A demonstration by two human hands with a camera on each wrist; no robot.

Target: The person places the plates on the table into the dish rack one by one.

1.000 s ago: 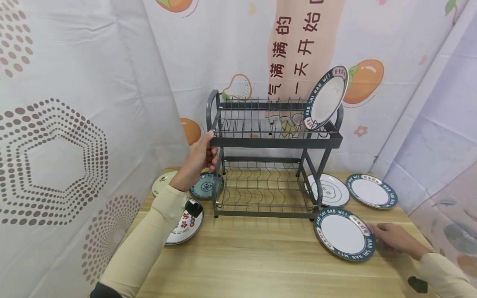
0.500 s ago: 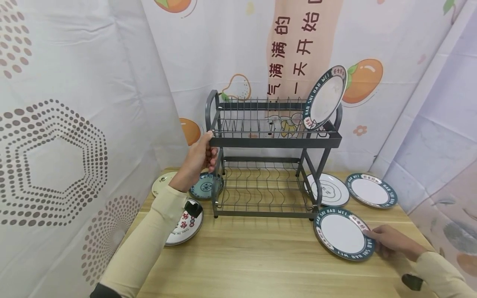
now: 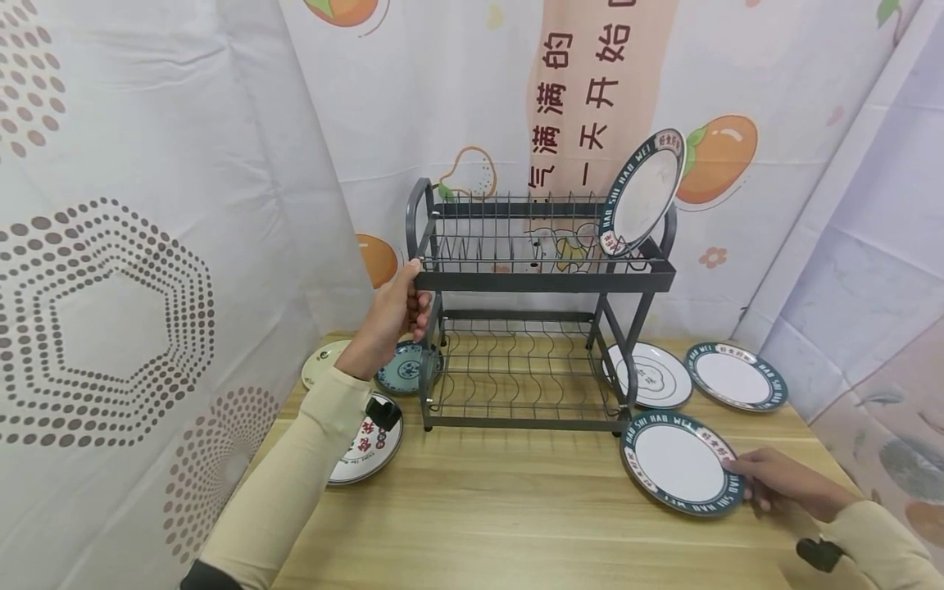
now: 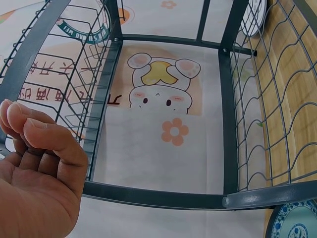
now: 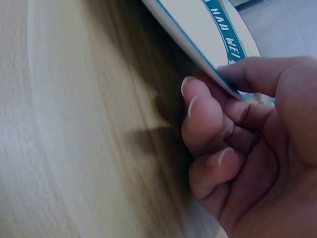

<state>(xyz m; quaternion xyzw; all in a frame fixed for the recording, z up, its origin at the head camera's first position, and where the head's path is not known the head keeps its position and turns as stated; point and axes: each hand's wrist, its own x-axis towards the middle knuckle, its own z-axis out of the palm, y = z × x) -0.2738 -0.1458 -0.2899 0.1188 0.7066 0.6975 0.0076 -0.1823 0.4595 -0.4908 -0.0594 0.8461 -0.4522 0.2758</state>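
Note:
A dark grey two-tier dish rack (image 3: 542, 283) stands on the table. My left hand (image 3: 385, 318) grips the front left corner of its upper tier; in the left wrist view, that hand's curled fingers (image 4: 52, 134) show beside the frame. Low on the right, my right hand (image 3: 792, 482) pinches the rim of a white plate with a green lettered border (image 3: 678, 460). The right wrist view has the thumb over the rim of this plate (image 5: 198, 29) and fingers curled beneath, its edge tilted off the wood. A matching plate (image 3: 645, 201) leans upright in the upper tier's right end.
Right of the rack lie a white plate with a line drawing (image 3: 660, 378) and another green-bordered plate (image 3: 737, 378). To the left are a blue patterned plate (image 3: 401, 369), a pale yellow plate (image 3: 320, 362) and a white plate with red characters (image 3: 372, 451). Printed curtains surround the table (image 3: 509, 508).
My right hand has moved left from beside the plate, and its thumb now lies over the rim. My left hand keeps its grip on the rack.

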